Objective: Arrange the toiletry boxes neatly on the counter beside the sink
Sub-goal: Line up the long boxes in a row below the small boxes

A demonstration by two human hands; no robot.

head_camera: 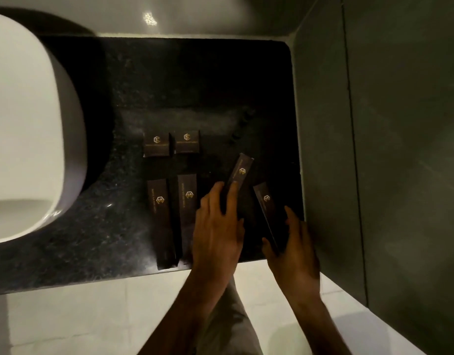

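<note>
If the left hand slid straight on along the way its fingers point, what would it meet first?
The left hand already rests its fingertips on the tilted long box; beyond that box the dark counter looks free up to the back wall, as far as depth shows.

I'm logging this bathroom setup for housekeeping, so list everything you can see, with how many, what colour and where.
Small square dark brown cardboard boxes with gold logos: two, side by side, behind the long boxes.
Long dark brown cardboard boxes with gold logos: four; two lie parallel near the front edge, two sit tilted to their right.
Speckled black stone counter: one, under all the boxes.
White ceramic sink basin: one, left of the boxes.
Grey tiled wall: right of the counter.
White floor tiles: below the counter's front edge.
Left hand: fingers on the third long box.
Right hand: gripping the rightmost long box.
</note>
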